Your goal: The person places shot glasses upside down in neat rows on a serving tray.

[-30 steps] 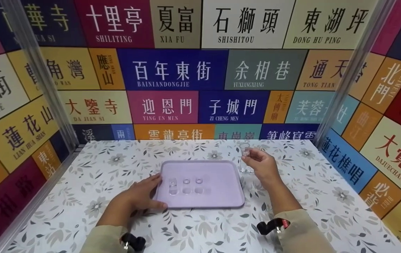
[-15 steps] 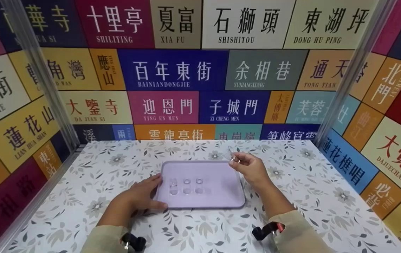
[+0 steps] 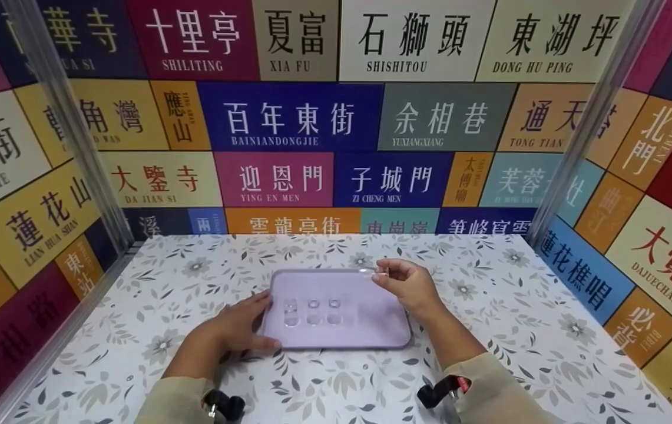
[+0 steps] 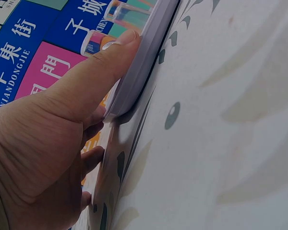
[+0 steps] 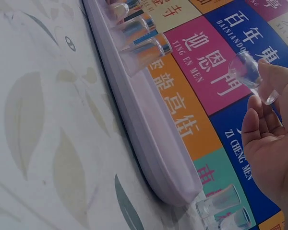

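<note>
Three small clear glasses (image 3: 313, 318) stand in a row on the lilac tray (image 3: 368, 330). Above its far right edge, the right hand (image 3: 413, 287) pinches a tilted fourth glass (image 5: 249, 72), apparently mid-transfer; the next move likely calls for righting and lowering it beside the row. The left hand (image 3: 240, 325), fingers extended, touches the tray's left side, seemingly steadying it.

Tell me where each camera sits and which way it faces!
Head: on the person's head, facing forward and down at the tray; left hand, right hand and sleeves show.
Left wrist: on that wrist, facing past the tray to the wall; left hand shows.
Right wrist: on that wrist, facing the wall; right hand shows, pinching a cup.
Head and right wrist share that cup.
</note>
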The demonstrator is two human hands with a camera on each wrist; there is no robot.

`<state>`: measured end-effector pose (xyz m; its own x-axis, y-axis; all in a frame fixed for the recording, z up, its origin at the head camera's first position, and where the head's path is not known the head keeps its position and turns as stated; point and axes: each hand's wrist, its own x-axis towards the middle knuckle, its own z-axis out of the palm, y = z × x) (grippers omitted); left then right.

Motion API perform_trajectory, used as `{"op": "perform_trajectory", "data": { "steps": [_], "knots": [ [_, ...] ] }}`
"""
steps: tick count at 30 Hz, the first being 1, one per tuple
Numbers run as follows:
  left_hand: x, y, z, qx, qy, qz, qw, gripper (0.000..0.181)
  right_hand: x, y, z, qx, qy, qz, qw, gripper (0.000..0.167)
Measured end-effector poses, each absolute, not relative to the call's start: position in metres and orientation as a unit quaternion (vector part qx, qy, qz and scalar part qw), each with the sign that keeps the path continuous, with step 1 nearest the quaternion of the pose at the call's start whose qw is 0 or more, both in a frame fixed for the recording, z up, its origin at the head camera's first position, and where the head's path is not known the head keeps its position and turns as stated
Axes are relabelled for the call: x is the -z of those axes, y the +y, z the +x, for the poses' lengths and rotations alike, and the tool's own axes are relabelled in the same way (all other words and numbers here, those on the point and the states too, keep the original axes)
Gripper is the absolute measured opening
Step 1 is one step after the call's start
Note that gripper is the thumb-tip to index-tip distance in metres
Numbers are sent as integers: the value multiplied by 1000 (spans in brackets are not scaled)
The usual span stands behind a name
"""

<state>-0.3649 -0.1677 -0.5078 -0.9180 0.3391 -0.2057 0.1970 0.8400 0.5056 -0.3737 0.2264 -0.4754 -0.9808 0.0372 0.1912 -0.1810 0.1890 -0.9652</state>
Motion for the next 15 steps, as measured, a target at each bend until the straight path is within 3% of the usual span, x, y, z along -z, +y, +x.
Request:
{"op": "perform_trajectory", "data": {
  "steps": [15],
  "knots": [
    [507,-168,-363,-239,950,144,142,124,470,200,-377,-642,-765,27,43,50]
  ]
}}
